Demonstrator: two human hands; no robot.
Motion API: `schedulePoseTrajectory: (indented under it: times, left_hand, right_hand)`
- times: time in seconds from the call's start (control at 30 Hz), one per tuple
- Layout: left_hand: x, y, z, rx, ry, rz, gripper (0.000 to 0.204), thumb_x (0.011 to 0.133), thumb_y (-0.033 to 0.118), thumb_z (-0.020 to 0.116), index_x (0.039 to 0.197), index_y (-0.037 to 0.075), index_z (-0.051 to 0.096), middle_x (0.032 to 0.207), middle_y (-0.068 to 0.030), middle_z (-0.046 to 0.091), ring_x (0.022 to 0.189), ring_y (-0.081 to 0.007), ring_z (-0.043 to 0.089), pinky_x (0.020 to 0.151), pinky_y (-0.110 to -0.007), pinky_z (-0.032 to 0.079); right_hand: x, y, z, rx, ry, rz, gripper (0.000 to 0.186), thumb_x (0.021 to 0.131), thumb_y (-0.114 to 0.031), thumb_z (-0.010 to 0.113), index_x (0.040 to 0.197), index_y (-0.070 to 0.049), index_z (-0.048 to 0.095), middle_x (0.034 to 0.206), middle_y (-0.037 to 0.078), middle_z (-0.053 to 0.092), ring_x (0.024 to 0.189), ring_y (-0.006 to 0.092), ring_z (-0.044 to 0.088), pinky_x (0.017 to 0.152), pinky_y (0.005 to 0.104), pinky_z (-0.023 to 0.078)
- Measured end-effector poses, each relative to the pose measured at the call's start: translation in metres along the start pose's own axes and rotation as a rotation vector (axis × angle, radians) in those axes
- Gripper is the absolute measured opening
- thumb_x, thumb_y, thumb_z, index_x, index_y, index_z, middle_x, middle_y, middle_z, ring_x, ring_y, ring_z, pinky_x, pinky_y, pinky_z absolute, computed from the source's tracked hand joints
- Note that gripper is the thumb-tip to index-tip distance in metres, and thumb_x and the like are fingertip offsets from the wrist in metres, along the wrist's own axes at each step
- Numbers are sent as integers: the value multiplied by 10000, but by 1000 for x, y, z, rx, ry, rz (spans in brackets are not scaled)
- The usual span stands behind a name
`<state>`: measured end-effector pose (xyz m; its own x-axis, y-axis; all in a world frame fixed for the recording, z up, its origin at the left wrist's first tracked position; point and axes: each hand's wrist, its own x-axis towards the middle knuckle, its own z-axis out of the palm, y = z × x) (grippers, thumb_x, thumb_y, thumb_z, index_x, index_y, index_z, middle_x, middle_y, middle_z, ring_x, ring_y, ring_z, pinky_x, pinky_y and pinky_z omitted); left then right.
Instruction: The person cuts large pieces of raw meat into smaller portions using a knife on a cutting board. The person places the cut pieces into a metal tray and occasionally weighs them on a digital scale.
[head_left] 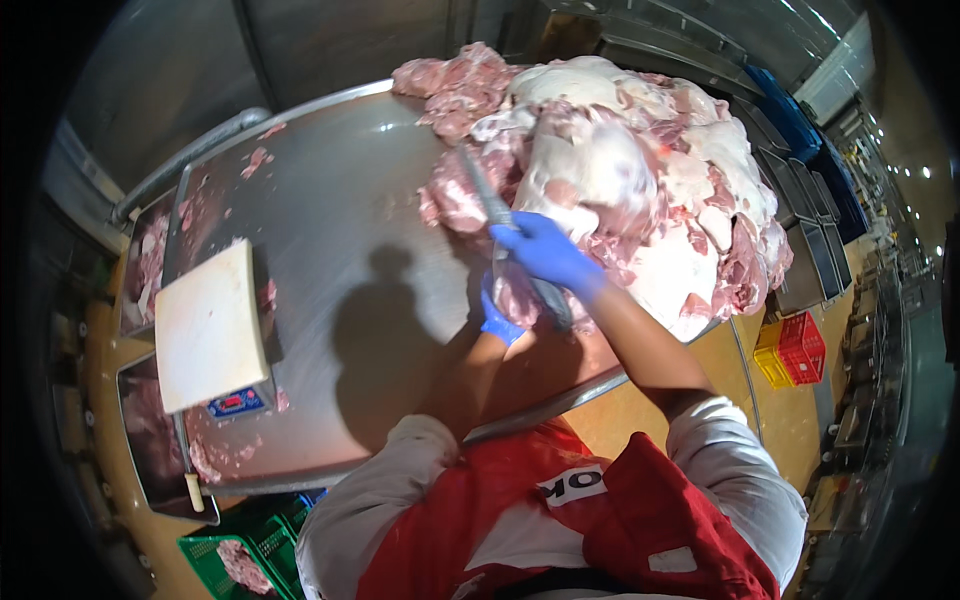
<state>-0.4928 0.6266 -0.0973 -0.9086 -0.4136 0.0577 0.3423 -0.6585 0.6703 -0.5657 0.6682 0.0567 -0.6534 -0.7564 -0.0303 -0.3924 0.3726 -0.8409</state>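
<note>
My right hand (545,250), in a blue glove, is closed around a long grey knife (482,185) whose blade points up and left, over the meat. A grey length in line with it shows below the hand; whether it is the same tool I cannot tell. Lower and to the left, my blue-gloved left hand (497,318) grips a small piece of meat (517,298) at the pile's near edge, its fingers partly hidden. Just beyond both hands rises a large heap of raw meat (680,270) with white skin and fat.
Steel tabletop (330,220) stretches left, dotted with scraps. On it stands a scale (210,325) with a white top. Metal bins (150,440) holding meat line its left end. A green crate (215,550) sits below; red and yellow crates (800,345) stand on the floor at right.
</note>
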Motion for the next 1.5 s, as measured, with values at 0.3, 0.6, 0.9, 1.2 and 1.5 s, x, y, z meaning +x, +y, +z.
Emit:
schedulePoseTrajectory:
  times: [0.3,0.6,0.9,1.2,1.5]
  left_hand:
    - [-96,62,-113,1216,367,46,1385,574,482,911,1559,5,63,1463,-402,276,1382,-466,344,1115,-488,361]
    - [-77,202,-268,-113,271,-367,695,923,491,603,1439,66,411,1272,-150,574,1061,-292,613,836,-447,541]
    - [-38,255,-222,1377,229,71,1126,804,499,774,1572,35,95,1598,-145,288,1396,-324,404,1101,-374,393]
    - [43,254,-235,2116,188,-369,880,805,548,721,1542,270,329,1508,-219,423,1389,-374,424,1139,-456,363]
    - [-128,231,-211,1974,386,145,748,831,423,751,1423,59,477,1371,-326,481,1230,-477,503,1047,-490,416]
  right_hand:
    - [-174,143,5,970,557,451,272,988,-335,610,1099,-89,649,909,38,635,870,158,627,743,392,583]
    - [-109,87,77,427,136,355,262,1003,-301,602,952,-47,644,743,-13,585,638,77,526,607,263,466]
    - [-8,91,92,124,-284,113,351,980,-354,627,1035,-13,686,761,3,640,691,87,553,673,286,485]
    - [-68,65,120,77,-203,112,322,991,-321,590,1015,-9,665,760,75,640,703,155,562,683,339,478]
    - [-53,84,112,161,-144,111,333,1013,-299,575,1205,-43,669,844,-11,627,765,73,523,707,260,465]
